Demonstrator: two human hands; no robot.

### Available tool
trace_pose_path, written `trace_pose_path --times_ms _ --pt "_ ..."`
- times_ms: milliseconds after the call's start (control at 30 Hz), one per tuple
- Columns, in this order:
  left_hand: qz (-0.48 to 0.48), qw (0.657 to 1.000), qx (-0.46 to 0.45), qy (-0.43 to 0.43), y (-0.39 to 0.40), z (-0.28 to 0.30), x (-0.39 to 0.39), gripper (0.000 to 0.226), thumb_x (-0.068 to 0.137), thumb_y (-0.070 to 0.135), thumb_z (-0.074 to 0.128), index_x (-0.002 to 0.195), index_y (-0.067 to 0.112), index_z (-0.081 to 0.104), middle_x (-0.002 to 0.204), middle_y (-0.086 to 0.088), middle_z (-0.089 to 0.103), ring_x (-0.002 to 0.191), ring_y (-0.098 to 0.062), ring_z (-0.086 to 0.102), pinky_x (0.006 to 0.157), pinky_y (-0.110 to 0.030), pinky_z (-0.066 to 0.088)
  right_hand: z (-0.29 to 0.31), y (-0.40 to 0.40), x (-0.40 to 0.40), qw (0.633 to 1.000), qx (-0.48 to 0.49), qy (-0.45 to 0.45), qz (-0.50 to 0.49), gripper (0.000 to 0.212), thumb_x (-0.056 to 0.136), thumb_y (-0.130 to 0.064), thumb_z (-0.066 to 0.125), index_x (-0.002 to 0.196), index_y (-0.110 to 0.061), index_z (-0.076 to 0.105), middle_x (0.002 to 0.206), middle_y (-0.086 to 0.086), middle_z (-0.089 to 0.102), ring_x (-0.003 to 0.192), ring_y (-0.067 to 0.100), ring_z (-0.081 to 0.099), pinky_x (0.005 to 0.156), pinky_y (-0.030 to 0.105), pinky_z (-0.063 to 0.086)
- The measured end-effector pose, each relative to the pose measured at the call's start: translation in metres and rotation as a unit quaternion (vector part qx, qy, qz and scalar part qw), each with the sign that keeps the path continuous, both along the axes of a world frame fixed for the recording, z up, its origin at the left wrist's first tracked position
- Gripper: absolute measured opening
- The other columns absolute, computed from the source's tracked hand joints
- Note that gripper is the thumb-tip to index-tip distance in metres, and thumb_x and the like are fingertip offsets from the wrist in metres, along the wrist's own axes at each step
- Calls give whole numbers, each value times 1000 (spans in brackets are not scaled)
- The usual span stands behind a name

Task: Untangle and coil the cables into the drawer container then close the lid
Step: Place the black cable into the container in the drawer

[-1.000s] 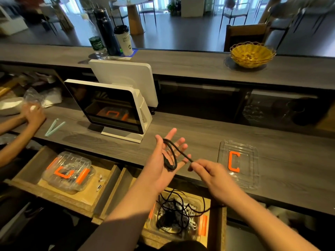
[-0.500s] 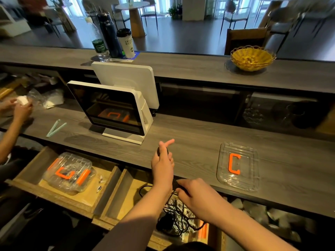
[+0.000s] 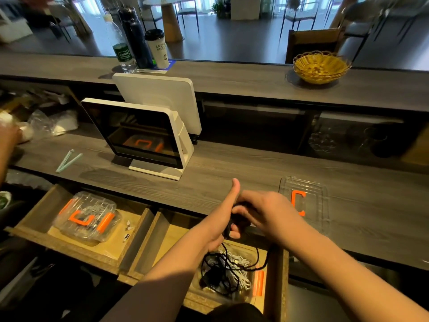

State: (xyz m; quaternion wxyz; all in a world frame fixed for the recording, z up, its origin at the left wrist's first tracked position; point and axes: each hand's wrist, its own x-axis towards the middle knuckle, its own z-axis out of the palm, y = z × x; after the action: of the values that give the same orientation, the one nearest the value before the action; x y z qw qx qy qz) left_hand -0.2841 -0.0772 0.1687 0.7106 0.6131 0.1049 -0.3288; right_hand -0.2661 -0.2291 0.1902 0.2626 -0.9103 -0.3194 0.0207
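- Currently, I see the left hand (image 3: pixel 228 213), thumb raised, gripping the thin black cable (image 3: pixel 256 263).
- Right hand (image 3: pixel 267 213) pinches it; slack trails into the clear plastic drawer container (image 3: pixel 257 283).

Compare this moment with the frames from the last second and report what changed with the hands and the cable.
The left hand went from open-palmed to curled round the black cable, thumb up. The right hand moved in against it, its fingers now at the coil. The clear lid stayed on the counter; the tangle stayed in the drawer container.
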Motion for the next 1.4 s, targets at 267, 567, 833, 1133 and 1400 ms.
trace_pose_path --times_ms 267,567,833,1133,1400 --pt "-134 990 -1 -43 11 4 -2 22 97 47 58 98 27 69 69 5 51 60 -6 39 57 -20 34 -3 -13 10 974 157 109 -123 2 92 -32 65 93 -33 63 78 -11 64 72 -2 60 64 13 46" --pt "92 991 -64 -78 12 -5 -2 50 97 48 44 124 13 67 116 -14 73 114 -27 68 104 -42 51 -13 -14 9 923 263 209 -187 16 98 -27 56 87 -22 67 64 -13 62 58 -3 54 58 15 42" --pt "199 971 -102 -80 4 6 2 47 96 47 41 124 21 68 121 -13 72 116 -22 68 103 -38 50 -25 0 -2 941 235 176 -167 19 102 -26 48 87 -33 55 64 -18 58 57 -2 50 54 15 36" --pt "412 863 -292 -1 7 3 27 47 104 52 37 130 23 62 68 4 53 56 -7 46 59 -23 42 -49 16 -25 951 131 259 -111 25 105 -33 42 90 -28 62 82 0 65 78 12 58 79 37 47" --pt "369 914 10 -170 19 -20 29 38 104 49 39 123 32 67 66 5 38 55 -7 29 53 -25 26 -25 28 -42 975 37 221 -6 27 105 -32 44 98 -15 64 72 -3 60 58 8 50 54 23 38"
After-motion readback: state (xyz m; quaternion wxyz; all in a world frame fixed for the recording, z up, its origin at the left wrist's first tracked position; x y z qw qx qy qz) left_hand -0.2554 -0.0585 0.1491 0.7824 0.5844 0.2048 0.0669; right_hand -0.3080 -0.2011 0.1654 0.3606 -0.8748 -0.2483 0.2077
